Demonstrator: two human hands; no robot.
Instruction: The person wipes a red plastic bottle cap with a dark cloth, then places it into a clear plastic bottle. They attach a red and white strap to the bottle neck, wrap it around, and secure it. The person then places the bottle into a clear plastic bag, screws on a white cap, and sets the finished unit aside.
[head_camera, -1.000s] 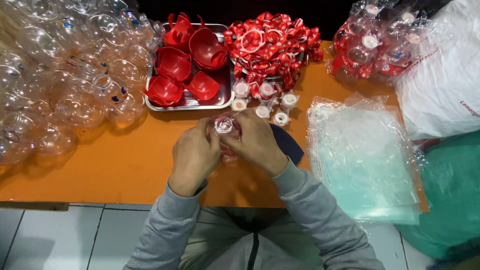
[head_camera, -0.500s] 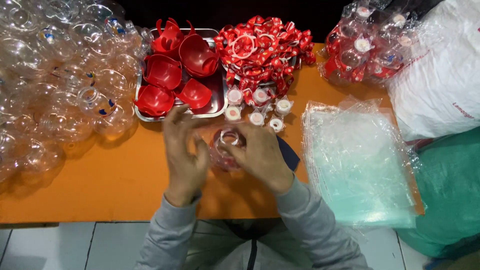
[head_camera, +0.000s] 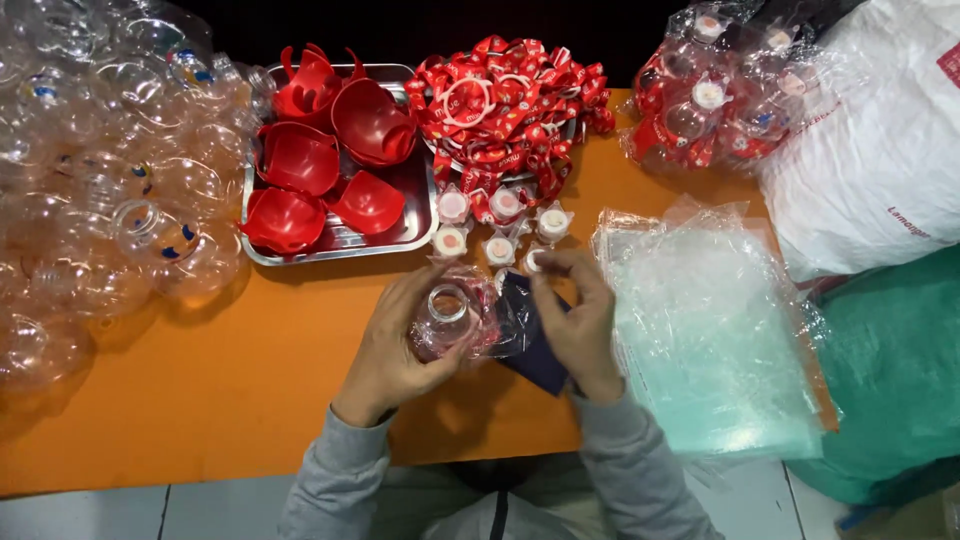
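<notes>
Left hand (head_camera: 395, 350): fingers curled round a clear jar (head_camera: 447, 318), mouth up and uncapped, held just above the orange table (head_camera: 200, 400) at its near middle. Something red shows inside the jar, partly wrapped in clear film.

Right hand (head_camera: 580, 320): fingertips pinched narrow on a small white cap (head_camera: 537, 262), just right of the jar and apart from its mouth. A dark blue cloth (head_camera: 535, 350) lies under both hands.

Step in hand, as judged: capping a filled jar. The next move calls for bringing the cap squarely over the mouth while the left hand steadies the jar.

Just beyond the fingers: a cluster of loose caps (head_camera: 497, 218), each in a small clear wrapper.

Behind these: a steel tray (head_camera: 415, 235) of red cups (head_camera: 300, 160), and a heap of red straps (head_camera: 500, 100).

Left: a pile of empty clear jars (head_camera: 100, 200).

Right: a stack of clear bags (head_camera: 710, 340), touching the table edge; a bag of finished jars (head_camera: 720, 95) at the far corner; a white sack (head_camera: 880, 140); a green sack (head_camera: 890, 370).
</notes>
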